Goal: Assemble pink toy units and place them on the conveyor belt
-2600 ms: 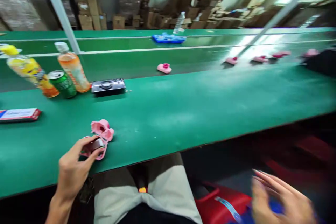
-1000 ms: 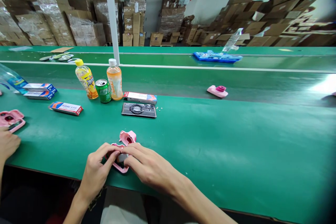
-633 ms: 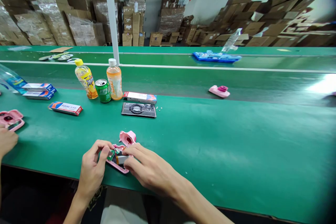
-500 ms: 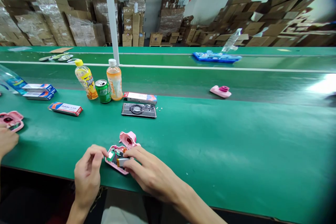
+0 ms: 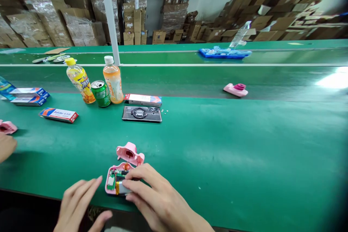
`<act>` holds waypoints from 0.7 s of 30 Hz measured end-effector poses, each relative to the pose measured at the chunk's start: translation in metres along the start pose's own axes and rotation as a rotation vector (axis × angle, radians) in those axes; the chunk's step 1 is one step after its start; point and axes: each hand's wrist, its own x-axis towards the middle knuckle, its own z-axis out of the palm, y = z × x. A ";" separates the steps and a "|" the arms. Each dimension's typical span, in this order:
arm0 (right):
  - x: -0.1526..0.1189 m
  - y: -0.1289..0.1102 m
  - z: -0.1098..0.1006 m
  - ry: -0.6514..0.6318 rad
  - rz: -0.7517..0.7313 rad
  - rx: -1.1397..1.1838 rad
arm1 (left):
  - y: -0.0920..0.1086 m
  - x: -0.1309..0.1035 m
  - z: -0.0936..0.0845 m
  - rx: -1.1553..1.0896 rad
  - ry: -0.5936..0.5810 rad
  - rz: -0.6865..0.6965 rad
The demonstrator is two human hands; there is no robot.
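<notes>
A pink toy camera's case half [image 5: 107, 185] lies open-side up near the table's front edge. Inside it are a green circuit board [image 5: 111, 180], thin wires and a silver battery [image 5: 123, 188] with yellow tape at one end. My right hand [image 5: 160, 195] grips this half from the right, its fingertips over the battery; the thumb is hidden. My left hand [image 5: 78, 203] is open, fingers stretched and thumb apart, just left of the case and touching nothing. Right behind the case half lies the other pink shell [image 5: 129, 152], joined by an orange ribbon.
Behind stand a phone [image 5: 141, 114], a slim box [image 5: 143, 99], a green can [image 5: 100, 93] and two drink bottles [image 5: 113, 81]. More boxes [image 5: 59, 115] lie left. Another person's hand [image 5: 7, 147] is at the left edge. A pink camera part [image 5: 236, 90] sits farther back right.
My left hand has drawn back from the circuit board, down and left, and its fingers have opened. My right hand stays on the case. The view has shifted slightly.
</notes>
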 end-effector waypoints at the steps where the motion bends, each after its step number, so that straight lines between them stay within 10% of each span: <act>1: 0.000 -0.001 0.000 0.007 -0.005 0.014 | 0.004 0.010 0.002 -0.040 -0.056 0.044; 21: 0.001 -0.003 -0.009 -0.081 0.066 0.028 | 0.018 0.037 0.021 -0.257 -0.148 0.084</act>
